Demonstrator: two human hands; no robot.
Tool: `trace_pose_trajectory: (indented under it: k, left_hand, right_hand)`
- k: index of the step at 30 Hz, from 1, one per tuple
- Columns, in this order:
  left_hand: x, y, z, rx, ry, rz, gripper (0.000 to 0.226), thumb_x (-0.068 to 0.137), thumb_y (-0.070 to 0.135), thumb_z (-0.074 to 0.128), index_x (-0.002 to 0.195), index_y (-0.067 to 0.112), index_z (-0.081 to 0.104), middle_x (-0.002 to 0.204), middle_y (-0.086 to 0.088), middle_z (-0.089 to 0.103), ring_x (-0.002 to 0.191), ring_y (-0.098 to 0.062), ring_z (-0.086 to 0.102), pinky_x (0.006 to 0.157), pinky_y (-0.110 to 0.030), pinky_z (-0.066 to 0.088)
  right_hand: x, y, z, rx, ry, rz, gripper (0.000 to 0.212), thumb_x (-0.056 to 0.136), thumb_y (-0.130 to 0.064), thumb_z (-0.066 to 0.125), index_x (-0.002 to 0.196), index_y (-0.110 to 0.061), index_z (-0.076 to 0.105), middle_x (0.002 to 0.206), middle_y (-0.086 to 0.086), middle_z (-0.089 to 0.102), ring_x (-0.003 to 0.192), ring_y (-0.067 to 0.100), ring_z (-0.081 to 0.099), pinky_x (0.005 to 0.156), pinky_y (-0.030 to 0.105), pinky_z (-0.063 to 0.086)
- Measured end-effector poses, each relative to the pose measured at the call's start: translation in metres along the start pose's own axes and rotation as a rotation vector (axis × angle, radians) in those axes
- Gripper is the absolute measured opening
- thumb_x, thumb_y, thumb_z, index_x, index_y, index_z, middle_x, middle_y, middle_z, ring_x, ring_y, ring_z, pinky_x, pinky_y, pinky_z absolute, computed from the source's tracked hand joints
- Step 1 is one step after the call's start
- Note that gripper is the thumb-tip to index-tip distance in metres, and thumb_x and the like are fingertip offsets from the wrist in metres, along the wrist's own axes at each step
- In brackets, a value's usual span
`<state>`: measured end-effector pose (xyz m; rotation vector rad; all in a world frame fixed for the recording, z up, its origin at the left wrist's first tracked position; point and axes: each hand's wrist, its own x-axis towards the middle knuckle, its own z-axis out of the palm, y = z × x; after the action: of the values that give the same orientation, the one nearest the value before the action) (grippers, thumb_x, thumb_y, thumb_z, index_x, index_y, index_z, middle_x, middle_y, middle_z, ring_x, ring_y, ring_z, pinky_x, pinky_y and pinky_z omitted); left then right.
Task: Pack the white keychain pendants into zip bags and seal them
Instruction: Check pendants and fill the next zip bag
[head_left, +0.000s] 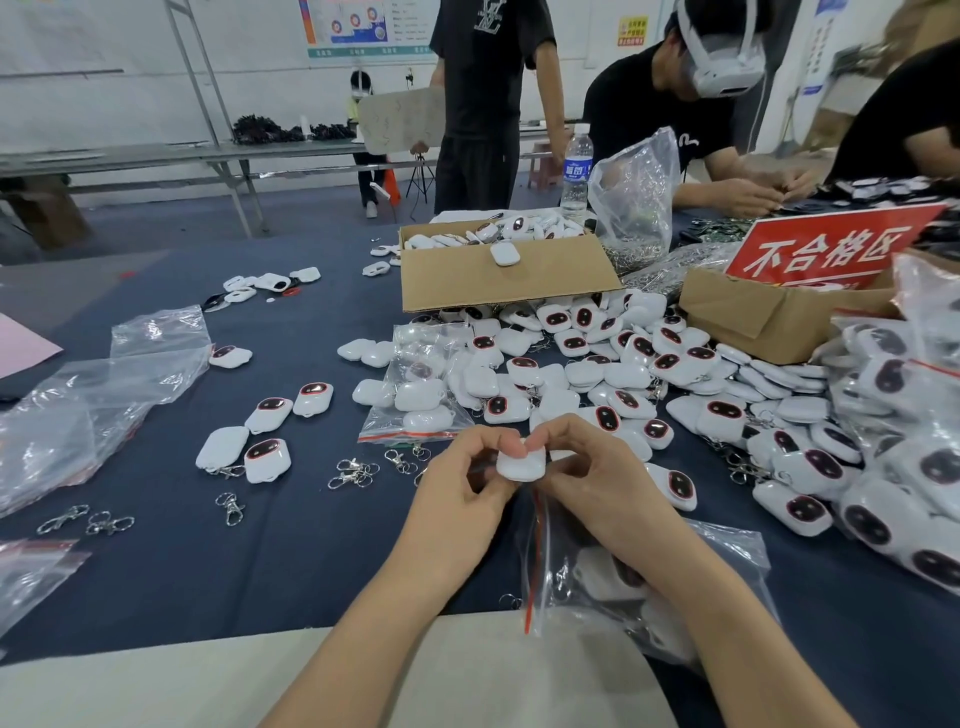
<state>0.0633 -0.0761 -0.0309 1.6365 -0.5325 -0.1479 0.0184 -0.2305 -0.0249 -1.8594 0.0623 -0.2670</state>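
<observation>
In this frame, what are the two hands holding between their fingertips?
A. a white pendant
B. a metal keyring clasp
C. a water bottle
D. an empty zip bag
A: the left hand and the right hand both pinch a white pendant, while a zip bag with pendants in it lies under the right forearm.

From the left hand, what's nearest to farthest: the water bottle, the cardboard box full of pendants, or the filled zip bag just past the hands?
1. The filled zip bag, just beyond the left hand.
2. The cardboard box, mid-table behind the bag.
3. The water bottle, at the far edge.
</observation>
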Motion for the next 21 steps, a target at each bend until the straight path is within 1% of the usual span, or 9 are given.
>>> trace_pose_trajectory:
  k: [2,5,7,9,11,15,17,19,21]
  left_hand:
    - [0.0,-0.001,-0.001,-0.015,0.005,-0.023,0.027,0.096,-0.008,0.058,0.091,0.019,0.061,0.113,0.012,0.074,0.107,-0.007,0.069,0.095,-0.02,0.051]
    - [0.001,-0.002,-0.004,-0.048,0.016,-0.062,0.031,0.096,-0.014,0.05,0.088,0.015,0.053,0.108,0.007,0.077,0.105,-0.008,0.07,0.094,-0.023,0.052]
    - [0.001,-0.001,-0.005,-0.062,0.017,-0.088,0.034,0.094,-0.015,0.05,0.086,0.018,0.051,0.098,0.008,0.078,0.09,-0.006,0.07,0.081,-0.018,0.051]
    - [0.001,-0.001,-0.005,-0.059,0.034,-0.115,0.039,0.092,-0.012,0.054,0.081,0.025,0.053,0.078,0.014,0.069,0.073,-0.007,0.057,0.068,-0.019,0.045]
    - [0.002,0.0,-0.005,-0.06,0.054,-0.143,0.043,0.09,-0.01,0.056,0.077,0.031,0.056,0.07,0.011,0.059,0.073,-0.009,0.049,0.073,-0.029,0.041]
    - [0.0,0.003,-0.005,-0.125,0.041,-0.162,0.031,0.088,-0.006,0.055,0.085,0.025,0.058,0.08,0.002,0.064,0.083,-0.018,0.054,0.088,-0.048,0.047]
    - [-0.001,0.006,-0.004,-0.181,0.009,-0.148,0.016,0.084,0.01,0.061,0.09,0.024,0.06,0.09,-0.004,0.068,0.089,-0.021,0.06,0.101,-0.055,0.047]
    - [-0.002,0.007,-0.004,-0.217,-0.015,-0.141,0.019,0.079,0.027,0.066,0.098,0.025,0.063,0.098,-0.01,0.071,0.091,-0.028,0.063,0.102,-0.056,0.047]
    - [0.0,0.008,-0.003,-0.227,0.01,-0.119,0.017,0.088,0.028,0.062,0.105,0.026,0.067,0.103,-0.012,0.072,0.087,-0.032,0.064,0.095,-0.05,0.056]
  right_hand:
    - [0.0,0.0,0.0,0.004,0.01,0.004,0.028,0.089,-0.012,0.071,0.088,-0.04,0.066,0.09,-0.016,0.071,0.061,0.002,0.057,0.054,0.014,0.043]
    - [0.001,-0.001,0.0,0.005,0.005,0.01,0.024,0.083,-0.022,0.081,0.092,-0.041,0.068,0.091,-0.017,0.068,0.066,0.002,0.059,0.06,0.016,0.048]
    - [0.001,0.0,0.001,-0.002,0.0,0.02,0.021,0.08,-0.029,0.083,0.09,-0.041,0.069,0.085,-0.011,0.068,0.066,0.002,0.057,0.063,0.018,0.048]
    - [0.002,0.001,0.001,0.007,0.006,0.033,0.016,0.08,-0.033,0.083,0.088,-0.038,0.071,0.082,-0.005,0.069,0.066,0.004,0.054,0.064,0.02,0.046]
    - [0.002,0.001,0.002,0.007,0.01,0.044,0.013,0.081,-0.036,0.082,0.087,-0.036,0.071,0.083,-0.002,0.071,0.066,0.004,0.054,0.065,0.021,0.046]
    - [0.002,0.002,0.002,0.004,0.003,0.043,0.013,0.081,-0.043,0.081,0.087,-0.041,0.069,0.083,-0.003,0.072,0.063,0.001,0.053,0.057,0.013,0.044]
    - [0.003,0.002,0.002,0.006,0.01,0.031,0.014,0.081,-0.047,0.079,0.089,-0.042,0.068,0.083,-0.003,0.071,0.064,0.002,0.054,0.061,0.017,0.045]
    - [0.003,0.003,0.002,0.011,0.014,0.026,0.014,0.082,-0.05,0.076,0.09,-0.043,0.068,0.083,-0.003,0.071,0.066,0.004,0.056,0.066,0.024,0.048]
    - [0.003,0.003,0.002,0.013,0.007,0.014,0.014,0.083,-0.054,0.072,0.093,-0.045,0.067,0.084,-0.01,0.072,0.066,0.001,0.056,0.066,0.024,0.048]
